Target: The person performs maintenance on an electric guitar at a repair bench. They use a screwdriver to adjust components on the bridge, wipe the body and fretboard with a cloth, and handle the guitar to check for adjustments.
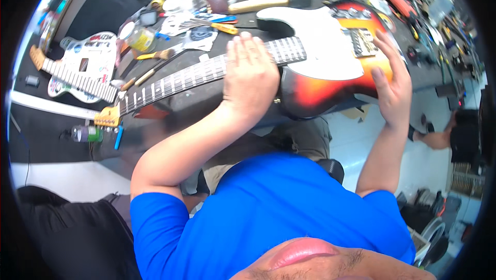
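Note:
An electric guitar with a sunburst body and a white pickguard lies across the workbench, strings up. Its dark fretboard runs left to a pale headstock. My left hand lies flat over the fretboard near the body, fingers stretched out and close together. Beside the metal bridge, my right hand is at the right end of the body, thumb and fingers spread. Whether its fingertips press on the body I cannot tell.
Left of the headstock lies a stickered white guitar body with a loose neck over it. Behind the fretboard are a jar, a brush and a wooden-handled hammer. Several hand tools crowd the right. A green-labelled bottle lies near the front edge.

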Demonstrator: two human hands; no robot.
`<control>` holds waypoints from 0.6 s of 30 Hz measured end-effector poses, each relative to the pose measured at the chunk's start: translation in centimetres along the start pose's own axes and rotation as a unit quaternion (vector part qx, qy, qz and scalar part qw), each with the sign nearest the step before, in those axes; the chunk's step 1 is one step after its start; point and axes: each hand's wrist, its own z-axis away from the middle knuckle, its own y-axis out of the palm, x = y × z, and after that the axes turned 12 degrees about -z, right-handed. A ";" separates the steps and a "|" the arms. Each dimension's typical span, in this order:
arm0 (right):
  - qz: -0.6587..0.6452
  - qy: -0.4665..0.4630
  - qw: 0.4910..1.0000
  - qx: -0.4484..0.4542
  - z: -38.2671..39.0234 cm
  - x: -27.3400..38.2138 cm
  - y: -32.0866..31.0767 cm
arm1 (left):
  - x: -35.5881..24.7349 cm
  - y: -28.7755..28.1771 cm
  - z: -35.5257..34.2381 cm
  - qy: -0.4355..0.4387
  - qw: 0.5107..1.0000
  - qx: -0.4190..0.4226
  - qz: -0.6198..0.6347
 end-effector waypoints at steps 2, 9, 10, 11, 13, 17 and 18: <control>0.012 0.017 1.000 0.009 0.5 0.0 -0.7 | 0.7 0.0 0.2 0.008 1.000 0.008 -0.016; 0.111 -0.007 0.987 0.114 -6.5 2.2 -2.3 | 1.3 1.4 -0.3 0.019 1.000 -0.022 0.011; 0.139 -0.032 0.981 0.129 -8.0 4.0 -3.2 | 1.2 1.2 -0.7 0.035 0.999 -0.033 0.015; 0.167 -0.057 0.974 0.143 -9.5 5.8 -4.1 | 1.5 0.9 -1.0 0.033 0.998 -0.048 0.028; 0.188 -0.093 0.970 0.122 -11.6 9.2 -5.0 | 2.6 0.3 -1.6 0.021 0.997 -0.054 0.040; 0.150 -0.074 0.983 0.080 -13.0 8.9 -4.6 | 1.2 2.1 0.6 -0.025 0.992 -0.080 0.097; 0.166 -0.082 0.980 0.070 -13.3 9.3 -5.2 | 1.1 1.8 0.4 -0.018 0.987 -0.082 0.137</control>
